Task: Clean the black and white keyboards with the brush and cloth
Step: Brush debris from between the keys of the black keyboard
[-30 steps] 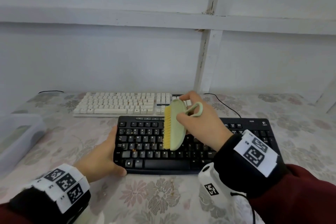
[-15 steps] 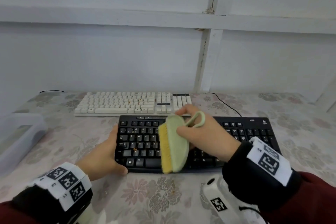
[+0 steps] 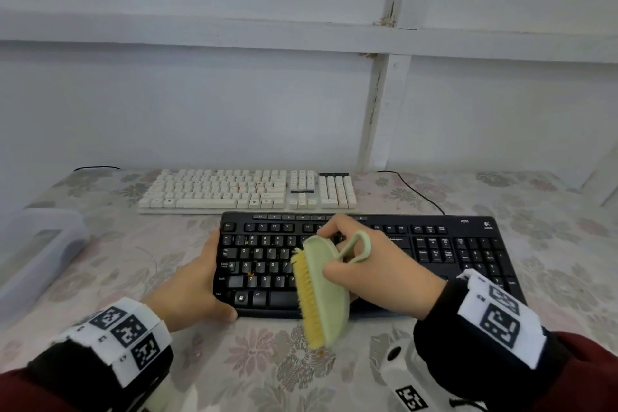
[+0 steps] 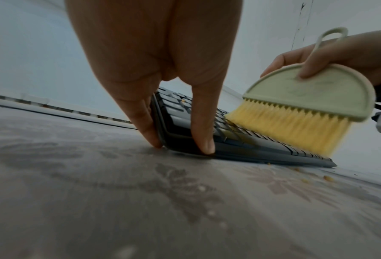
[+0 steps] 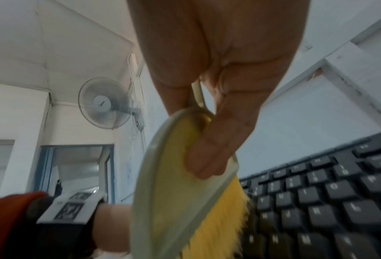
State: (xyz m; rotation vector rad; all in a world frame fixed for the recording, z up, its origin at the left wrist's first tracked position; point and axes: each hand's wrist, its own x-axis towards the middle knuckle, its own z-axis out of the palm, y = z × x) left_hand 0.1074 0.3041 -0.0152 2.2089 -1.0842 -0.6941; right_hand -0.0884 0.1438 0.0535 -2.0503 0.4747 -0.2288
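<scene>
Compared with the frame one second earlier, the brush point(image 3: 326, 291) has travelled from the middle key rows toward the near edge of the black keyboard point(image 3: 434, 251), and its lower end now overhangs that edge above the tabletop point(image 3: 261, 365). Right hand point(image 3: 378, 273): its grip is closed on the green brush back, thumb on the near face and fingers on the far face, with the loop handle standing up between them. Yellow bristles point to the person's left and, in the left wrist view, slant down onto the keys near the front edge. Left hand point(image 3: 190, 291): braced against the left end of the black keyboard, thumb along the front corner and fingers along the side, so the grip holds that end without wrapping round it. Orange crumbs point(image 4: 328, 178) lie on the tabletop just in front of the black keyboard, and a few more sit among its keys. White keyboard point(image 3: 247, 189): parallel to and just behind the black one, shifted to the left, with a few orange specks on its keys. A clear plastic box point(image 3: 36, 254) stands at the left edge of the floral tabletop, well apart from both keyboards. A wall fan point(image 5: 105, 103) appears in the right wrist view.
</scene>
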